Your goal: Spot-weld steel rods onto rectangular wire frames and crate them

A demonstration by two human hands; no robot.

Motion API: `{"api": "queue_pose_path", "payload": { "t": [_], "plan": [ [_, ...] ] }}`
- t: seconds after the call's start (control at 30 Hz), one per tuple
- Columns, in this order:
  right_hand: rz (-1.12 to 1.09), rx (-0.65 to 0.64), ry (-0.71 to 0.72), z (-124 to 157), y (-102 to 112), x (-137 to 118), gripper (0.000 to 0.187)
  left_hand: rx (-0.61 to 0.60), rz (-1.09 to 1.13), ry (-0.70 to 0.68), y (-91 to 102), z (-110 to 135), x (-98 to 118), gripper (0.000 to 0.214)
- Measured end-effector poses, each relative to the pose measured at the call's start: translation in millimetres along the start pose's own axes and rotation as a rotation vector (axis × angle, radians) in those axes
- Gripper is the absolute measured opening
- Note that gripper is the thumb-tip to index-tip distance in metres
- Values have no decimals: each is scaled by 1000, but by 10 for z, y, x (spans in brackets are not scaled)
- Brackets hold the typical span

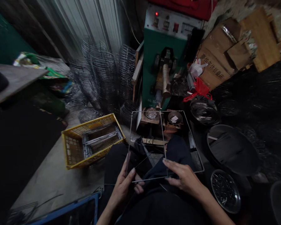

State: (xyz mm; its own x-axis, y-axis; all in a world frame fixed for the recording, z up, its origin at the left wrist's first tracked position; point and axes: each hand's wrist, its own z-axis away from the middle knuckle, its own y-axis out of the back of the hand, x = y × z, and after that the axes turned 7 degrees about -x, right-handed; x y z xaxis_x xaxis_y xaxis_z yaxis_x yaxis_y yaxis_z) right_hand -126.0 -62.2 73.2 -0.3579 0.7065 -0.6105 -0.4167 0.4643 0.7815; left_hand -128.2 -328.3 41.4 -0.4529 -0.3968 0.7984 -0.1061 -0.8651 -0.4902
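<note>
A thin rectangular metal wire frame [163, 137] stretches between my hands above my lap, with a straight wire crossing its middle. My left hand [124, 184] is closed on its near left corner, thumb against the wire. At the near side, my right hand [182, 177] pinches the frame where the middle wire meets the near edge. The far edge of the frame lies over the front of a green machine [151, 78], close to a small round dish [151, 113] of shiny bits and a darker dish [175, 118].
A yellow plastic crate [93, 159] on the left holds bundled wire pieces. Stacks of wire racks [103, 72] stand behind it. On the right are a large dark basin [239, 153], a metal bowl [225, 190] of small parts and a cardboard box [215, 59].
</note>
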Motion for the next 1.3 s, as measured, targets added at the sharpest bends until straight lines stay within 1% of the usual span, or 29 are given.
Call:
{"api": "queue_pose_path", "payload": {
  "t": [0.2, 0.43, 0.57, 0.7, 0.8, 0.87, 0.93, 1.0, 1.1, 1.17, 1.23, 1.3],
  "plan": [
    [-11, 8, 10, -35, 71, 32, 70, -22, 12, -13, -46, -57, 43, 93],
    [-19, 9, 1, -65, 115, 94, 69, -39, 83, 13, -72, -117, 98, 100],
    [-42, 0, -5, -100, 152, 104, 70, -35, 64, 25, -63, -155, 127, 99],
    [-72, -12, -33, -79, 182, 67, 70, -33, 32, 27, -87, -123, 129, 96],
    [-77, 8, -36, -62, 153, 75, 69, -26, 22, 16, -114, -107, 119, 93],
    [-62, 46, -28, -126, 135, 147, 66, -26, 20, -17, -103, -197, 132, 91],
    [-30, 116, -29, -307, 172, 286, 64, -61, 19, -61, -62, -432, 189, 92],
    [30, 203, -45, -614, 300, 476, 64, -123, 12, -112, -11, -812, 311, 95],
    [168, 338, -110, -1206, 665, 780, 65, -187, 16, -237, 33, -1515, 597, 95],
    [241, 398, -110, -1582, 957, 952, 64, -197, 32, -292, 33, -1933, 807, 93],
    [263, 422, -50, -1883, 1210, 1093, 57, -190, 49, -325, 29, -2236, 979, 92],
    [246, 433, 15, -2100, 1382, 1213, 51, -173, 72, -351, 32, -2416, 1078, 92]
  ]
}}
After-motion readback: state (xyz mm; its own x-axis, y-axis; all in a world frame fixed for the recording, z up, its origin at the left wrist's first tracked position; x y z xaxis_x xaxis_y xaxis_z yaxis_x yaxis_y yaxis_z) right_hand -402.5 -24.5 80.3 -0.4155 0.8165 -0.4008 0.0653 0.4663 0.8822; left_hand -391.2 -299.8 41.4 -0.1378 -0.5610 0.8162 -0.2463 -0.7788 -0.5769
